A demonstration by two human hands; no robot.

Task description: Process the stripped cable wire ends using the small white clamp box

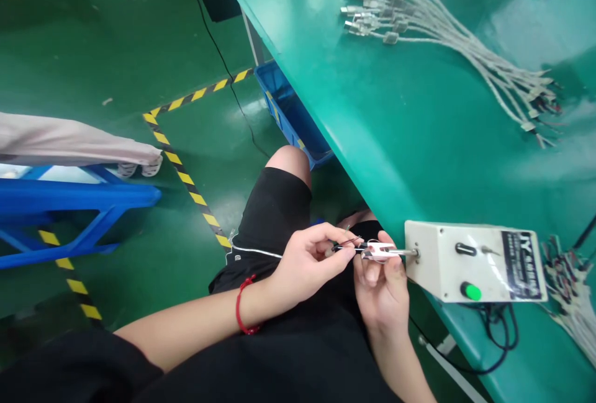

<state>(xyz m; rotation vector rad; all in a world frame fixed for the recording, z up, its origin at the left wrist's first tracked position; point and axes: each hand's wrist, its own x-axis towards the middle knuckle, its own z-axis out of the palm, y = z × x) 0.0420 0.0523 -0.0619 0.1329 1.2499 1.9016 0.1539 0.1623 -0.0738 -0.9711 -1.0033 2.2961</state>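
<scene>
My left hand (pixel 310 260) is closed in a pinch on thin dark wires (pixel 347 243). A white cable (pixel 256 251) runs across my lap toward this hand. Close by, my right hand (pixel 384 294) has its fingers curled around a white clip-like head (pixel 378 251) on a metal shaft (pixel 405 253). The shaft sticks out of a white machine box (pixel 451 248) with a green button (pixel 472 292) and a dark label. The wires reach the clip head; how they sit in it is too small to tell.
On the green table (pixel 395 111) lies a bundle of white USB cables (pixel 442 27), with more cables (pixel 575 303) right of the box. A blue crate (pixel 291 111) stands below the table edge. At left are a blue stool (pixel 69 198) and another person's leg (pixel 69 139).
</scene>
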